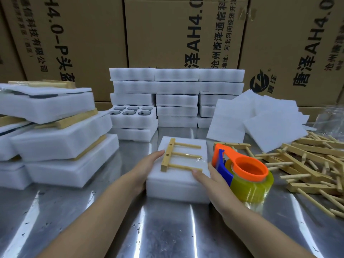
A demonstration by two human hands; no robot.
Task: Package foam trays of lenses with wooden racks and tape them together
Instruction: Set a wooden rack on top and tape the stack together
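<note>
**Foam pack with rack on top, both hands at its sides**

Foam tray pack lies flat on the metal table, between the two hands. One wooden rack sits on its top face — the crossbar on the side nearer the left hand, three dowels pointing toward the right hand.

Left hand: open, palm pressed flat against the pack's left side, fingertips reaching the top edge just beside the crossbar.

Right hand: closed around the orange-and-blue tape dispenser, roll of clear tape to the outside of the hand; thumb rests on the pack's top near the nearest dowel. A shiny bit of tape film shows just beyond the thumb, at the dowel ends.

Beyond the left hand — finished packs with racks, stacked. Ahead of both hands, stacked foam trays, one open showing lenses. Beyond the right hand: loose foam sheets and a heap of spare racks.
</note>
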